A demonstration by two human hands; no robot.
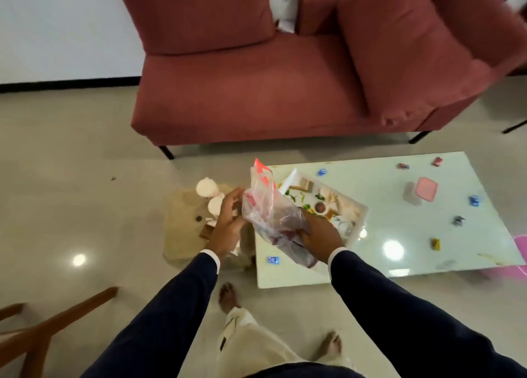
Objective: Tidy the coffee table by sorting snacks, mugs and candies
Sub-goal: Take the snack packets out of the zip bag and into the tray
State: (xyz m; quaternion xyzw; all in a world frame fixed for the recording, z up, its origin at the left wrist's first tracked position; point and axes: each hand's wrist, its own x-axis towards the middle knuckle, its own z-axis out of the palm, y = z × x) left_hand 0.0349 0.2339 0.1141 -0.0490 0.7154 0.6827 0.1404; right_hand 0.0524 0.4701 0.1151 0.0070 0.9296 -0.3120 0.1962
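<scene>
A clear plastic snack bag (pixel 266 206) with a red top edge is held over the left end of the white coffee table (pixel 399 215). My right hand (pixel 319 236) grips its lower part from underneath. Just left of the bag, my left hand (pixel 228 220) has its fingers loosely spread, apparently touching the side. Several wrapped candies lie scattered on the table, among them a blue one (pixel 273 260) near the front edge and another blue one (pixel 474 200) at the right. White mugs (pixel 209 193) stand on a low wooden stool (pixel 182 229) left of the table.
A white tray (pixel 356 220) with printed pictures lies on the table behind the bag. A clear container with a pink lid (pixel 422 190) stands mid-table. A red sofa (pixel 256 92) is behind. A wooden chair (pixel 42 329) is at lower left, something pink (pixel 522 252) at the table's right end.
</scene>
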